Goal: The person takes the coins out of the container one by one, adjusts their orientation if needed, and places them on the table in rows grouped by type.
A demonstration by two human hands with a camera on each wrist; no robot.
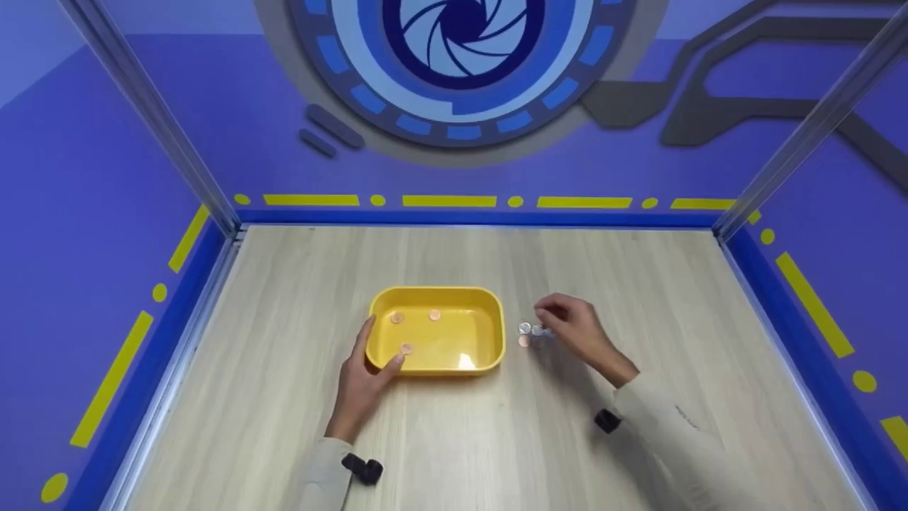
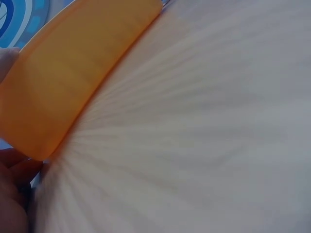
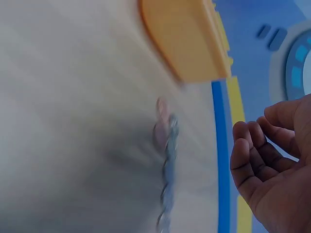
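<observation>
A yellow tray sits mid-table with three copper coins lying in it. My left hand holds its front-left corner, fingers along the left wall and thumb over the front rim. The left wrist view shows the tray's wall close up, with my palm at the lower left. Right of the tray, silver coins and a copper coin lie on the table. My right hand hovers just beside them, its fingers loosely curled and holding nothing. The coins form a blurred row in the right wrist view.
The wooden table is enclosed by purple walls with yellow and blue striping. Metal frame posts stand at the back corners. A dark wrist strap shows on my right sleeve and another on my left sleeve.
</observation>
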